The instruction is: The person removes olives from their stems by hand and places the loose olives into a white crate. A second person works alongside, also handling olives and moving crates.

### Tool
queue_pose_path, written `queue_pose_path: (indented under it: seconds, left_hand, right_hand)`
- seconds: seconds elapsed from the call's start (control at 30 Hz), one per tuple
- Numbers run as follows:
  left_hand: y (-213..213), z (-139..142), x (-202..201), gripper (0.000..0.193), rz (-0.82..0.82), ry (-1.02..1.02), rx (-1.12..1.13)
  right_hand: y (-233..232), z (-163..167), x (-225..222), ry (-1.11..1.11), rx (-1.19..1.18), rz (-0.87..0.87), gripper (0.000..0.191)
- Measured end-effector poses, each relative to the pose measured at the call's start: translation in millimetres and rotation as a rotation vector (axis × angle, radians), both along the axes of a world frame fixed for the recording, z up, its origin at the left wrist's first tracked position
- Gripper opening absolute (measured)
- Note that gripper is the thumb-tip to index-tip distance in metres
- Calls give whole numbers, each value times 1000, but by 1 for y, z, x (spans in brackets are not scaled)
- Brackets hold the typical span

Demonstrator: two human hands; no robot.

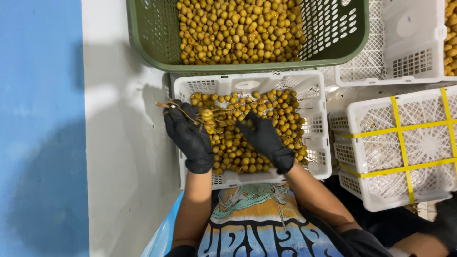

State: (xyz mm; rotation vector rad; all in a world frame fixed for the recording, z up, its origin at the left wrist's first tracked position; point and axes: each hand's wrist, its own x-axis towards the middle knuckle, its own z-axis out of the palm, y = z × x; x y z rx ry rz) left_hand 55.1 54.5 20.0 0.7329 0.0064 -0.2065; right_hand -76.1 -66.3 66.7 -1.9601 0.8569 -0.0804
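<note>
Left hand [189,137], black glove: we log it closed around a bunch of bare twigs [177,107] with one or two fruit left on it, held over the near-left part of the white crate [318,119]; fingers curled, stems sticking out to the far left.

Right hand [265,139], black glove: fingertips pinched down among the small round yellow-brown fruit [281,114] at the crate's middle; whether it grips a single fruit or a stem we cannot tell.

White crate: perforated plastic, directly in front of us, roughly filled with loose fruit and thin stalks; both hands work inside its rim.

Handling note, our judgement only: the stem bunch is best held firm and steady while the other hand picks fruit singly, twisting gently so the skin does not tear; the bare twigs ought to stay apart from the loose fruit.

Green crate [147,38]: far side, touching the white one's far edge; holds a dense heap of the same fruit, stalk-free as far as we see.

Right of us: an upturned white crate bound with yellow straps [402,143]; beyond it another white crate [409,43], fruit showing at the frame's far-right edge.

Left: pale wall [119,166], then a blue surface [38,119].

Near: our printed shirt [257,228].
</note>
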Motion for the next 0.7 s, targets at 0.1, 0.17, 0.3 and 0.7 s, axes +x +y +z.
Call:
queue_pose_path:
  seconds: [0.1, 0.17, 0.3, 0.7]
  left_hand:
    - [7, -4, 17, 21, -110, 21, -126]
    - [6, -10, 20, 22, -202, 89, -256]
    - [1, -25, 18, 23, -314, 205, -466]
    - [0, -73, -10, 25, -584, 452, -464]
  right_hand:
    - [-44, 43, 12, -26, -263, -128, 22]
    - [-67, 73, 11, -541, -831, -4, 46]
    - [-64, 96, 14, -593, -514, 243, 50]
    - [9, -2, -29, -358, -416, 401, 79]
